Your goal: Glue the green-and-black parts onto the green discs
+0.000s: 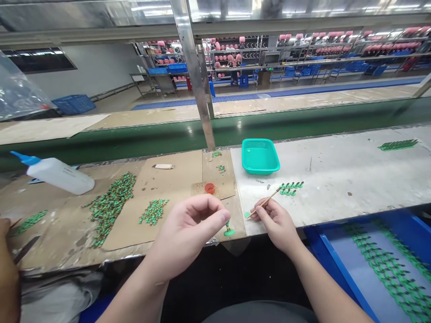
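My left hand (191, 233) is raised over the bench edge, thumb and index finger pinched on a small green piece (229, 231) with a round green base, which hangs below the fingertips. In my right hand (274, 220) is a thin wooden stick (266, 202) with a dark upper end, its lower end pointing down to the left. A flat green disc (247, 215) lies beside the right fingertips. Near both hands stands a small red-orange cup (209, 188). Two short rows of green pieces (288, 188) sit right of the stick.
A turquoise basket (261, 171) stands behind my hands. Left are heaps of small green parts (112, 206), a glue bottle (60, 175) and another person's arm (6, 269). A blue crate (340, 264) holding many green pieces is at the lower right. A metal post (198, 76) rises behind.
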The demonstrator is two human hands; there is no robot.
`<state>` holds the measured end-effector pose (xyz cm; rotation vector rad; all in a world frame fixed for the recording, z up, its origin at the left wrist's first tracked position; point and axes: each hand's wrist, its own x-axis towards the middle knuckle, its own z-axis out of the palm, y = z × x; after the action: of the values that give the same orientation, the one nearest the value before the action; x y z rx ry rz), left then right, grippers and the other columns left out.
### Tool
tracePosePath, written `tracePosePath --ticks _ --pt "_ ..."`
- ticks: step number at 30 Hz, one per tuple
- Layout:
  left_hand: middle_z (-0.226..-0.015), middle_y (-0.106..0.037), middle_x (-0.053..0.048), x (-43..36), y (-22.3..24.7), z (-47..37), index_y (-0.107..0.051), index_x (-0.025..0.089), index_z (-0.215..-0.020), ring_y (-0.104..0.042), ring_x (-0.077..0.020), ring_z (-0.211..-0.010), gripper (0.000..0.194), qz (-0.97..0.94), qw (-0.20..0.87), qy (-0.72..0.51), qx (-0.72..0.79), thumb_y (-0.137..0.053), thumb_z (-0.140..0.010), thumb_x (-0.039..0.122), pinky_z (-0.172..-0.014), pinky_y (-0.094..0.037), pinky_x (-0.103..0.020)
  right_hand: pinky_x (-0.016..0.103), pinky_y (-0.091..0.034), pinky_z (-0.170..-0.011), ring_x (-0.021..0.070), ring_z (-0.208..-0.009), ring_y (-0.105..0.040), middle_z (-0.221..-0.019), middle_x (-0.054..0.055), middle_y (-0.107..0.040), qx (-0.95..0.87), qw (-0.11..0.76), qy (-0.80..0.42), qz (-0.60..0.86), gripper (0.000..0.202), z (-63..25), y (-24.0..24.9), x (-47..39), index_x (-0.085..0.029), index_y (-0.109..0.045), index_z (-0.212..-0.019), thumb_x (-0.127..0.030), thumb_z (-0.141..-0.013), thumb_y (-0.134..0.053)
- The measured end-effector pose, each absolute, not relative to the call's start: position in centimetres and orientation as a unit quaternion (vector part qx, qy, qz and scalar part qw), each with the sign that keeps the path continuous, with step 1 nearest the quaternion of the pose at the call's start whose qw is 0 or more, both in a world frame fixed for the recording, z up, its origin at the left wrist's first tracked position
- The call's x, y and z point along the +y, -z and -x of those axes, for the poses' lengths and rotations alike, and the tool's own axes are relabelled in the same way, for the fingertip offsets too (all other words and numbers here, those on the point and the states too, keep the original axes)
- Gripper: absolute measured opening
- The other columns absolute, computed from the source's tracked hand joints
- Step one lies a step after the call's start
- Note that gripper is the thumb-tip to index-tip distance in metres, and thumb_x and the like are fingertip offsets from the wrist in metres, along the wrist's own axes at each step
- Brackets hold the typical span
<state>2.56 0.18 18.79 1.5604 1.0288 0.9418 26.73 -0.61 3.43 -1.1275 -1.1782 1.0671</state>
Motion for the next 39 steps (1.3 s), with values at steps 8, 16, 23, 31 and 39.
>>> tracePosePath --ticks 8,16,23,31,39 --pt "-0.067 -0.070 0.000 0.0 -18.9 -2.9 -0.074 0.021 -0.070 -0.060 -0.0103 -0.060 0.031 -0.652 0.471 -0.387 0.451 -0.085 -0.087 0.044 -0.057 -0.050 -0.015 0.039 -0.073 -0.085 0.0243 -0.087 -0.084 -0.094 0.009 -0.081 -0.499 0.569 -0.460 0.465 0.049 -26.8 -3.0 -0.2 -0.023 -0.071 -0.102 -0.071 -0.104 -0.077" --pt "-0.076 -0.080 -0.005 2.9 -15.5 -4.4 -0.086 0.026 -0.079 -0.071 -0.0197 -0.062 0.048 -0.717 0.358 -0.339 0.493 -0.084 -0.080 0.074 -0.053 -0.055 -0.022 0.037 -0.072 -0.080 0.0244 -0.085 -0.086 -0.092 0.007 -0.083 -0.505 0.590 -0.404 0.483 0.031 -26.2 -3.3 -0.7 -0.023 -0.068 -0.102 -0.054 -0.108 -0.069" --pt "-0.090 -0.087 -0.008 6.2 -13.0 -10.9 -0.087 0.025 -0.085 -0.083 -0.0277 -0.082 0.045 -0.766 0.361 -0.310 0.433 -0.077 -0.087 0.069 -0.068 -0.065 -0.030 0.032 -0.068 -0.083 0.0216 -0.088 -0.084 -0.098 0.007 -0.082 -0.523 0.593 -0.333 0.514 0.011 -28.7 -3.8 -8.8 -0.023 -0.073 -0.103 -0.028 -0.109 -0.066" --pt "-0.102 -0.081 -0.006 10.1 -12.0 -23.4 -0.089 0.030 -0.094 -0.071 -0.0266 -0.103 0.028 -0.872 0.263 -0.272 0.310 -0.069 -0.098 0.049 -0.099 -0.056 -0.041 0.030 -0.065 -0.080 0.0206 -0.086 -0.082 -0.097 0.006 -0.081 -0.503 0.600 -0.304 0.543 0.010 -31.3 -3.6 -12.3 -0.023 -0.073 -0.102 -0.023 -0.108 -0.065" --pt "-0.109 -0.072 -0.010 12.1 -9.0 -27.3 -0.093 0.033 -0.093 -0.057 -0.0312 -0.106 0.019 -0.904 0.132 -0.239 0.329 -0.074 -0.097 0.035 -0.100 -0.046 -0.049 0.030 -0.064 -0.080 0.0209 -0.086 -0.082 -0.095 0.004 -0.081 -0.467 0.610 -0.327 0.550 0.009 -33.4 -3.5 -13.0 -0.024 -0.073 -0.102 -0.020 -0.107 -0.067"
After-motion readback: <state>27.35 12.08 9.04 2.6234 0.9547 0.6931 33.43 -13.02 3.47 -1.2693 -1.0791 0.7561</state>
